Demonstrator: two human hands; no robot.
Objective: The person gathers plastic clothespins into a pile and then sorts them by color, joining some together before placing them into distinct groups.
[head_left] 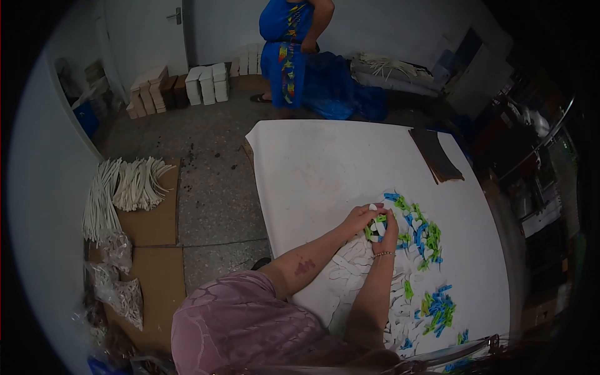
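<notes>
Small white piece [373, 207] pinched in left hand [360, 218] fingertips, mid-desk toward the near edge. Right hand [387, 232] closed on another white piece [380, 227], touching the left. Green/blue clips [420, 232] just beside; white pieces [356, 265] piled toward near edge of desk [325, 162]. Dark sheets [436, 155] at far right corner.

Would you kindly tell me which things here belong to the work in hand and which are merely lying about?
In hand:
- left hand and right hand, both on the small pieces
- blue and green clips
- white pieces
- white table

Lying about:
- dark sheets at the far table edge
- white strip bundles on the floor cardboard
- stacked boxes by the wall
- a person in blue
</notes>
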